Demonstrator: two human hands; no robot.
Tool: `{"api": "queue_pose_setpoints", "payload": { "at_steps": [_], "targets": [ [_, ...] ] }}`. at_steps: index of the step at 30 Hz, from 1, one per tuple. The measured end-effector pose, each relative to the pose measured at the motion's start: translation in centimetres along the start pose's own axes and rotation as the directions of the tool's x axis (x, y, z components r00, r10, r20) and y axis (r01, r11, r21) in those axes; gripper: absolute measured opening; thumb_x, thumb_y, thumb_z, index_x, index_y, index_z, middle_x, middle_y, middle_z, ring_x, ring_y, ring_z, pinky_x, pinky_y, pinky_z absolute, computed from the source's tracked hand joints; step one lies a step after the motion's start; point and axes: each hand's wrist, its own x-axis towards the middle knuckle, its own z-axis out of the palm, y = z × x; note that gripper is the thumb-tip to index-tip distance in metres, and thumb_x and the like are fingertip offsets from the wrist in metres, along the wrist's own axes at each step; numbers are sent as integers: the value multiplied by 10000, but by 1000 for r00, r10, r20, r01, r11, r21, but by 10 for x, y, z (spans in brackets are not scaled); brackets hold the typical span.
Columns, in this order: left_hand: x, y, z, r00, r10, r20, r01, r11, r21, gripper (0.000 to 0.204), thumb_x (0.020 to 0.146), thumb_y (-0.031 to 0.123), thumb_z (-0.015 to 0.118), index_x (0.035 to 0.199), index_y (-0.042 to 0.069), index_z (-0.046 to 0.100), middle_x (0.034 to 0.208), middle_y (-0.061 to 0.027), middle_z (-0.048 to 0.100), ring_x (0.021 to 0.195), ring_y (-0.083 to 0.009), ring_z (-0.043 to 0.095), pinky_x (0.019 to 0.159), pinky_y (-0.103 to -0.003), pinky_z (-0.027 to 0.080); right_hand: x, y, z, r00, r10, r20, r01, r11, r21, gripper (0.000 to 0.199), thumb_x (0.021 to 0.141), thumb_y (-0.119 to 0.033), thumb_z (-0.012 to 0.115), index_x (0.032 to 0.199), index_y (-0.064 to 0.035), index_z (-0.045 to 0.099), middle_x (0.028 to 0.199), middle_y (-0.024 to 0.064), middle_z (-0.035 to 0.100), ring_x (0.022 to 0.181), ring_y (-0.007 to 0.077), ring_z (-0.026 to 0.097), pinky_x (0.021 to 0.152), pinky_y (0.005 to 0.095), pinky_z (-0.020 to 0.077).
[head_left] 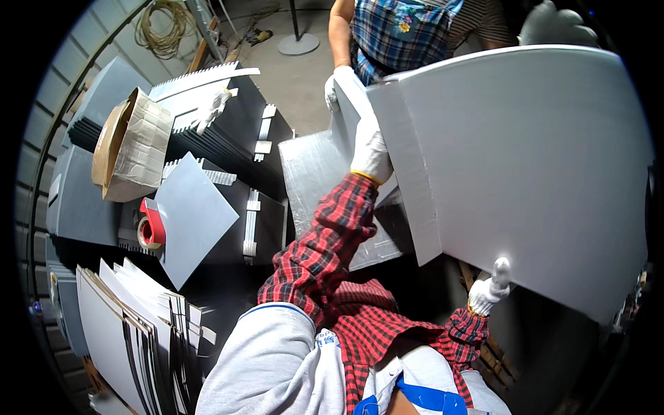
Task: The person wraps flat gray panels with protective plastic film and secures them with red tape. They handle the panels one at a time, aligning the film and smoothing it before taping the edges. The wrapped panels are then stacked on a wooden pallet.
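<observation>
A large, smooth grey panel (532, 159) with a folded strip along its left side fills the right half of the view, raised and tilted. My left hand (372, 151), in a white glove with a yellow cuff edge, is closed at the panel's left side; its fingertips are partly hidden. Lower right, my right hand (491, 285), also gloved, pinches the near edge with the thumb on top and the fingers underneath. Beneath the panel's left side lies a shiny silver-grey sheet (311, 166). Opposite me, a co-worker's gloved hands (333, 91) are at the far side of the panel.
Stacks of dark grey panels (238, 114) stand at the left, topped by an open cardboard box (142, 145), a loose glove (211, 111), a red tape dispenser (153, 225) and a square grey sheet (197, 218). Thin boards (114, 339) lean nearer. A coiled cable (164, 28) hangs behind.
</observation>
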Motion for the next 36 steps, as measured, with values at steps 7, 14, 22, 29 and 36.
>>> {"api": "queue_pose_setpoints", "payload": {
  "at_steps": [7,14,22,29,36],
  "targets": [
    [49,69,-6,968,-249,-40,247,968,-39,767,881,751,589,1246,78,626,1100,-77,668,990,-199,645,851,-384,546,-6,83,19,911,-358,205,407,700,-587,232,971,10,566,1119,10,745,1130,124,757,1033,232,740,932,332,586],
    [159,111,-82,915,-402,24,213,533,819,547,990,371,638,1419,47,538,1381,-99,570,1236,-190,554,1055,-330,459,-30,15,51,938,-196,284,253,950,-180,314,960,88,529,1148,-20,756,1117,114,760,1058,214,723,982,347,559],
    [171,92,-74,974,-81,212,-197,163,967,516,949,581,515,1183,167,714,1061,-50,722,1005,-222,656,873,-332,508,-28,-91,62,912,126,391,-177,979,99,176,917,54,597,1018,26,738,1053,155,736,1010,238,692,936,354,544],
    [189,121,-96,939,58,340,-340,2,940,491,999,520,483,1277,162,672,1165,-136,719,1062,-324,684,924,-396,520,-45,-136,150,872,105,478,-29,986,-163,178,965,14,584,1063,80,716,1159,176,726,1066,246,696,998,336,531],
    [219,97,-144,960,152,234,-234,-20,972,507,980,554,452,1195,166,698,1107,-167,721,1032,-367,678,922,-426,511,-29,-171,172,826,108,553,-72,994,-87,231,999,-18,576,1169,35,723,1171,119,743,1100,200,697,999,323,533]
  ]
}}
